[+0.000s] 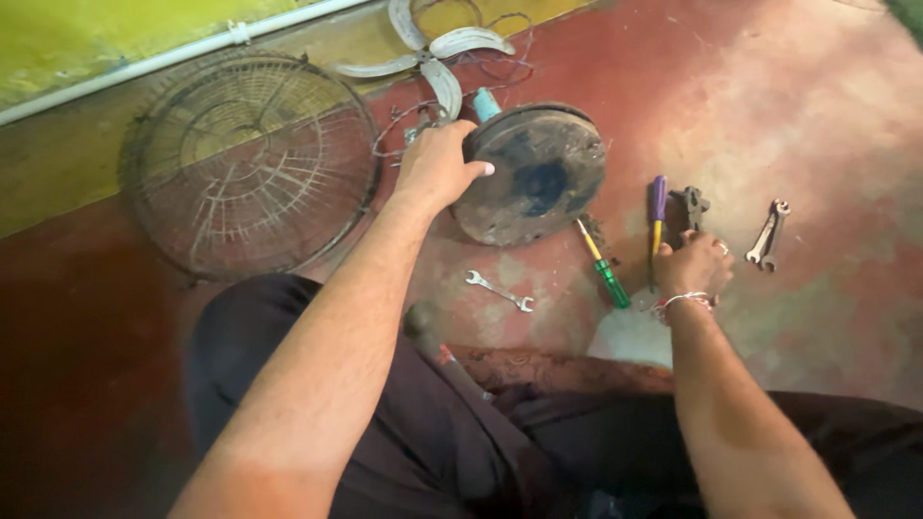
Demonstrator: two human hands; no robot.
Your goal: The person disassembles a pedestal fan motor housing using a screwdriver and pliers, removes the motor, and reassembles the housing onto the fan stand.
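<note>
My left hand (437,165) grips the left rim of a round, dark, rusty fan base (534,173) that stands tilted on the red floor. My right hand (694,264) rests on the floor with its fingers curled over the end of a purple-and-yellow-handled screwdriver (658,207), right beside dark pliers (692,205). A green-handled screwdriver (606,269) lies between the base and my right hand. A small double-ended spanner (498,290) lies on the floor just below the base.
A rusty wire fan guard (252,163) leans at the left against the yellow wall. Metal fan blades (428,53) and tangled wires lie behind the base. Two more spanners (768,234) lie at the right. A hammer (428,332) lies by my dark-trousered legs.
</note>
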